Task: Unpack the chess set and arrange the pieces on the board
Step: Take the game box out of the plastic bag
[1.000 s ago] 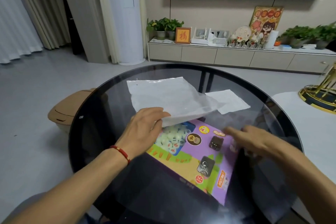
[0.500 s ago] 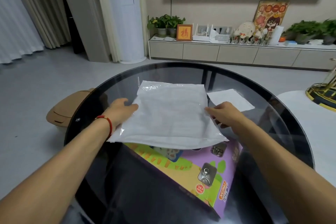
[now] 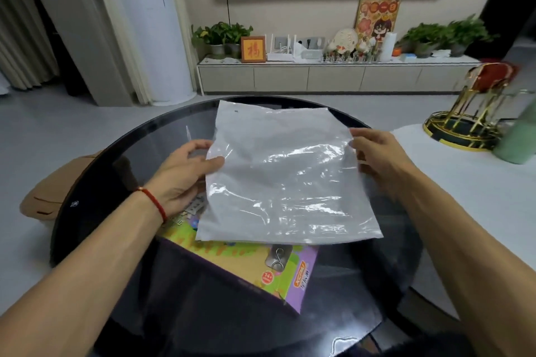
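Holding white plastic bag (image 3: 285,180) above round glass table (image 3: 121,148): left hand (image 3: 185,174) pinches left edge, right hand (image 3: 374,153) grips right edge. Colourful game box (image 3: 249,266) lies beneath, near table centre.

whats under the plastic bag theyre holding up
The colourful game box lies under the plastic bag on the glass table. Only its near end shows; the rest is covered.

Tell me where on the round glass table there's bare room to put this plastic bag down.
Bare glass lies along the near rim in front of the colourful box, and on the far left between the left hand and the rim. The middle is crowded: the plastic bag, gripped by the right hand too, overhangs the box.
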Action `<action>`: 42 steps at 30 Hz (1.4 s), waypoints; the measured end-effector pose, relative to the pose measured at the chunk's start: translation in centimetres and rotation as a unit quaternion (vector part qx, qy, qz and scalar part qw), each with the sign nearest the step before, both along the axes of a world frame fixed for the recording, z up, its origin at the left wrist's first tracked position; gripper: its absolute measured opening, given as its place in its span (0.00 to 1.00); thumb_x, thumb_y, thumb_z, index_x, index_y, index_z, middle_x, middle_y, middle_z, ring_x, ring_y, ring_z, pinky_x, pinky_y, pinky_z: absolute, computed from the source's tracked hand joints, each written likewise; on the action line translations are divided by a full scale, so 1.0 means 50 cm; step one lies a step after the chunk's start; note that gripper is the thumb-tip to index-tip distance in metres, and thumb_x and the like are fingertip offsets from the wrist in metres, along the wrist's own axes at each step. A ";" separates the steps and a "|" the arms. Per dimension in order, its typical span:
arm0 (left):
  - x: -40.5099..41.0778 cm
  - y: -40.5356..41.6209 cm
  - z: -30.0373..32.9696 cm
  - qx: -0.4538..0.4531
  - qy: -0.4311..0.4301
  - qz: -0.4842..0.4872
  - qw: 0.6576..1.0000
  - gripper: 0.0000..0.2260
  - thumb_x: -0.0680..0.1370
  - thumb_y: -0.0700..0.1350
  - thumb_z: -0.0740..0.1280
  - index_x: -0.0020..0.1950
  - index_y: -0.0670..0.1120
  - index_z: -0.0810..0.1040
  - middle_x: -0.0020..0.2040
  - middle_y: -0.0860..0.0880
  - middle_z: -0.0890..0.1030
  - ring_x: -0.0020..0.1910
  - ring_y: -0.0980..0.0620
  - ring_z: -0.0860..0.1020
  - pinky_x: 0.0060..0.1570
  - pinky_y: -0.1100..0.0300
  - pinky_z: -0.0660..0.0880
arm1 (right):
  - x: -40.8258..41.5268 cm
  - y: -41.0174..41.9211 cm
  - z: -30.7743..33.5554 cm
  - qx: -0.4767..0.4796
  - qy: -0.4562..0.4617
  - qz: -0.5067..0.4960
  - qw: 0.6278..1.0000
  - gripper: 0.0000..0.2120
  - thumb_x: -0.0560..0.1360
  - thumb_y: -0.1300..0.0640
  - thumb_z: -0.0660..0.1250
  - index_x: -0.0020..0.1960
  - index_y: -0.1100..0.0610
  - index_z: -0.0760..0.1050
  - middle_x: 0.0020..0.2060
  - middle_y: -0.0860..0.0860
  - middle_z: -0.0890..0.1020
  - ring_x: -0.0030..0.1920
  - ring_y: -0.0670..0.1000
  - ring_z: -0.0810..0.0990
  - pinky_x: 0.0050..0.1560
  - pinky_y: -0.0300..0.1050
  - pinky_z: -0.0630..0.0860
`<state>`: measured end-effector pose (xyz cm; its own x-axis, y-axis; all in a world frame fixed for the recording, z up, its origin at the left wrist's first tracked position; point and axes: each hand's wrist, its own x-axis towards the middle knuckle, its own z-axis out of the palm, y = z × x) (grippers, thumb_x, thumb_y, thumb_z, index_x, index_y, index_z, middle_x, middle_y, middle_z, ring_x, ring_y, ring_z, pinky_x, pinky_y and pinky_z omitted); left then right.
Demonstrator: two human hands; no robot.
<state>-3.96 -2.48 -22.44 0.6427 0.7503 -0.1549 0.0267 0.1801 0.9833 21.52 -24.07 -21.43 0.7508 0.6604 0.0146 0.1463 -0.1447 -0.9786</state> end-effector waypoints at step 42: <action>-0.067 -0.128 -0.149 0.602 0.375 -0.226 0.668 0.28 0.75 0.73 0.39 0.75 0.75 0.41 0.82 0.55 0.50 0.81 0.47 0.47 0.75 0.33 0.44 | -0.166 -0.054 -0.100 -0.351 -0.174 0.088 0.916 0.24 0.77 0.38 0.60 0.34 0.58 0.74 0.25 0.48 0.78 0.29 0.50 0.79 0.34 0.43 0.72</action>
